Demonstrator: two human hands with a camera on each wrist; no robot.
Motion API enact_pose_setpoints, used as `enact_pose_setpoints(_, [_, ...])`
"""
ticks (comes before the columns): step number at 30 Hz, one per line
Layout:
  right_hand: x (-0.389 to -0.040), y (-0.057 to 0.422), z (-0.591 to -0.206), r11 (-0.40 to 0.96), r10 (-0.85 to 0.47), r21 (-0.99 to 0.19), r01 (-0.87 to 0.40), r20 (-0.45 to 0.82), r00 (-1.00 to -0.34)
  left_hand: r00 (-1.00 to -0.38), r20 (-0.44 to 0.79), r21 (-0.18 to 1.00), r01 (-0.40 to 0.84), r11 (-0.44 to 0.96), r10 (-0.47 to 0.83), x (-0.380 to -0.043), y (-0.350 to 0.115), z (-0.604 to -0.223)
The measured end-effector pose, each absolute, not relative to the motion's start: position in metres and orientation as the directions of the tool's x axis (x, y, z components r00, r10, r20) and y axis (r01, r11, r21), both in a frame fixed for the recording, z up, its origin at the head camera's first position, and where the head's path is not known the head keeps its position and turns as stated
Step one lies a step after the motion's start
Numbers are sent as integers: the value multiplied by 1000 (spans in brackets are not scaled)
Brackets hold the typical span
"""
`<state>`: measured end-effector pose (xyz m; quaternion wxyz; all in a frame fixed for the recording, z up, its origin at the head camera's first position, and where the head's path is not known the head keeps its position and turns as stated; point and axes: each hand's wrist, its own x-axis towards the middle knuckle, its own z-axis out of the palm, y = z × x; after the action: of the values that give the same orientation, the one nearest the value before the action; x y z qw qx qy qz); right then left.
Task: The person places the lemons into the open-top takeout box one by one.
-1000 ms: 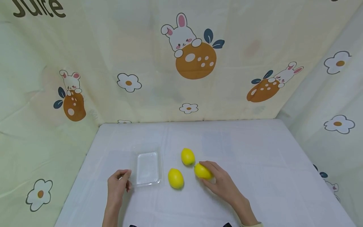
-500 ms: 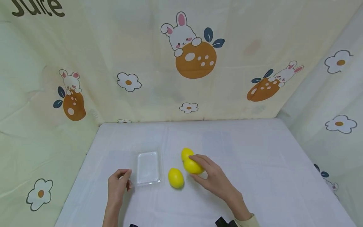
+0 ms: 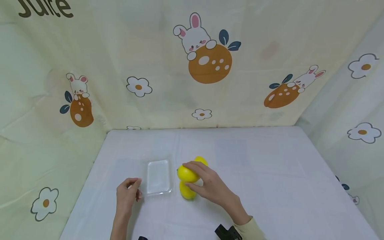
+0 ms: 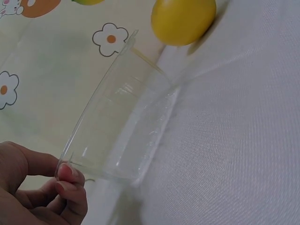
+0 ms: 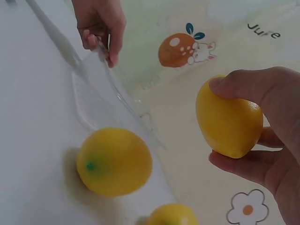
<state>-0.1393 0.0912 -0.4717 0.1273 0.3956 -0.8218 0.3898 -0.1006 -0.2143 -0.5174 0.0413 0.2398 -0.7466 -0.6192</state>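
Observation:
My left hand (image 3: 127, 195) pinches the near-left rim of a clear plastic box (image 3: 159, 178), which stands on the white cloth; the left wrist view shows thumb and fingertip on its edge. A yellow lemon (image 3: 186, 174) is gripped between the thumb and fingers of my right hand (image 3: 211, 185), raised above the cloth just right of the box. Below it in the head view, a second lemon (image 3: 187, 192) lies partly covered. The third lemon (image 3: 201, 160) rests farther back, mostly hidden by my right hand. Both resting lemons (image 5: 115, 161) also show in the right wrist view.
A white cloth (image 3: 264, 173) covers the table. Patterned curtains with rabbits and flowers hang behind the table (image 3: 240, 128) and along its left and right sides. A dark device (image 3: 228, 232) sits at my right wrist.
My right hand has lifted its lemon off the cloth and carried it left toward the box, passing in front of the back lemon. My left hand stays on the box rim.

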Motion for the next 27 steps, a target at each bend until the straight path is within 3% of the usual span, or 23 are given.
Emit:
enact_pose_setpoints(8, [-151,60,-483,352,-586,-594,-724,463,-665,-887,-214,947,-291,134,-410,-104,-213,-517])
enact_pose_setpoints(15, [-154,24,-479,345,-667,-589,-731,393,-632,-875,-237,935,-324,146,-423,-103,-211,-518])
enact_pose_setpoints(27, [-167,-16,-492,470,-738,-519,-714,213,-640,-878,-222,943,-304,136,-425,-101,-210,-520])
